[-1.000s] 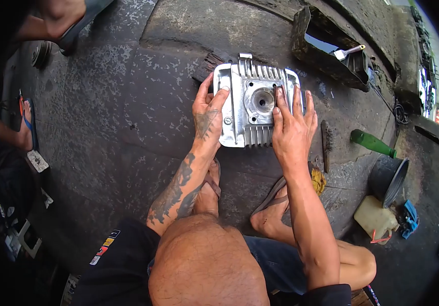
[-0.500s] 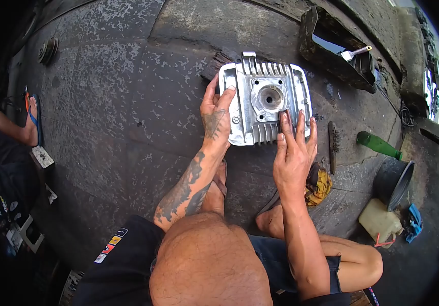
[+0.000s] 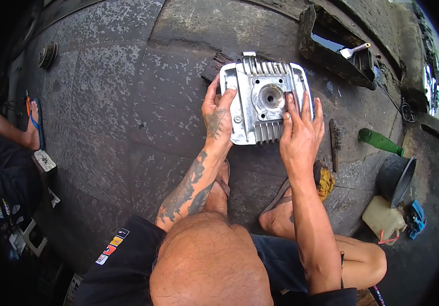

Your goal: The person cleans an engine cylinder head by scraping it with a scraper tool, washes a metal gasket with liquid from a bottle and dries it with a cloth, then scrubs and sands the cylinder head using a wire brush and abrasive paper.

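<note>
A shiny metal cylinder head (image 3: pixel 260 115) with cooling fins and a round bowl in its middle is held up before me. My left hand (image 3: pixel 218 112) grips its left edge, the thumb on top and the other fingers around the side. Over the right part lies my right hand (image 3: pixel 301 127), its fingers stretched and spread. The index fingertip rests beside the round bowl, and the thumb is close below it. A small dark edge shows at that fingertip; I cannot make out what it is.
At the upper right lies a dirty black trough (image 3: pixel 326 64) with a paintbrush (image 3: pixel 355 50). Down the right side are a wire brush (image 3: pixel 335 145), green bottle (image 3: pixel 380 141), black bucket (image 3: pixel 395 178), plastic jug (image 3: pixel 380 219) and yellow rag (image 3: pixel 325 181). Another person's foot (image 3: pixel 34 127) is at left.
My right hand has slid up and slightly right across the metal face, its index fingertip moving from below the bowl to beside it. The left hand keeps its grip.
</note>
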A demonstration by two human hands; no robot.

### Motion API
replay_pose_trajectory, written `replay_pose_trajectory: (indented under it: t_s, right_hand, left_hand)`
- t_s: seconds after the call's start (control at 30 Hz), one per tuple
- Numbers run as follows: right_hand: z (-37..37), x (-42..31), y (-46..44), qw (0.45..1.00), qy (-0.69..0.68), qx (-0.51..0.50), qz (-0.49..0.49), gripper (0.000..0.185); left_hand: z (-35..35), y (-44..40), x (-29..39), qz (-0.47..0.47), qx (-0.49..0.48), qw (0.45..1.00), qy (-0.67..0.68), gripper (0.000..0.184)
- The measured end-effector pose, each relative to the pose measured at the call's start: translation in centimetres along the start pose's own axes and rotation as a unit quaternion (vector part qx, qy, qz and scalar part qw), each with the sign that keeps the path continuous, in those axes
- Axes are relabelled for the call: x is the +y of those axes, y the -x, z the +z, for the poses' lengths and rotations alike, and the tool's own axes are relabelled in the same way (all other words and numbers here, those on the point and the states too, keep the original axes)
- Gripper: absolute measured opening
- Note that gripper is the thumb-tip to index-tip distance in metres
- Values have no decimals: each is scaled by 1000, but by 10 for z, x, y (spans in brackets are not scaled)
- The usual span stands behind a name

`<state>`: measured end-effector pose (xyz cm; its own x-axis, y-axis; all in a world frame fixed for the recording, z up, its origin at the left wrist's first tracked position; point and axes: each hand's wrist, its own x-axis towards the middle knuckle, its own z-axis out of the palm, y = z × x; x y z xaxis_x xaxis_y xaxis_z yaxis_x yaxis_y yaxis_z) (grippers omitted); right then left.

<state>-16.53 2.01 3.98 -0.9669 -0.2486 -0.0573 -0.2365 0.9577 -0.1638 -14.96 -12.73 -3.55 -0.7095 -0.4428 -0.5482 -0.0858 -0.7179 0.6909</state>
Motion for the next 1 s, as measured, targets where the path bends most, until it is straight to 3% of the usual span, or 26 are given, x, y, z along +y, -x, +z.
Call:
replay_pose_trajectory:
  t_s: [1.0]
  right_hand:
    - [-4, -6, 25, 999, -43, 3, 7, 34]
  left_hand:
    - [-1, 0, 1, 5, 14, 1000, 11, 52]
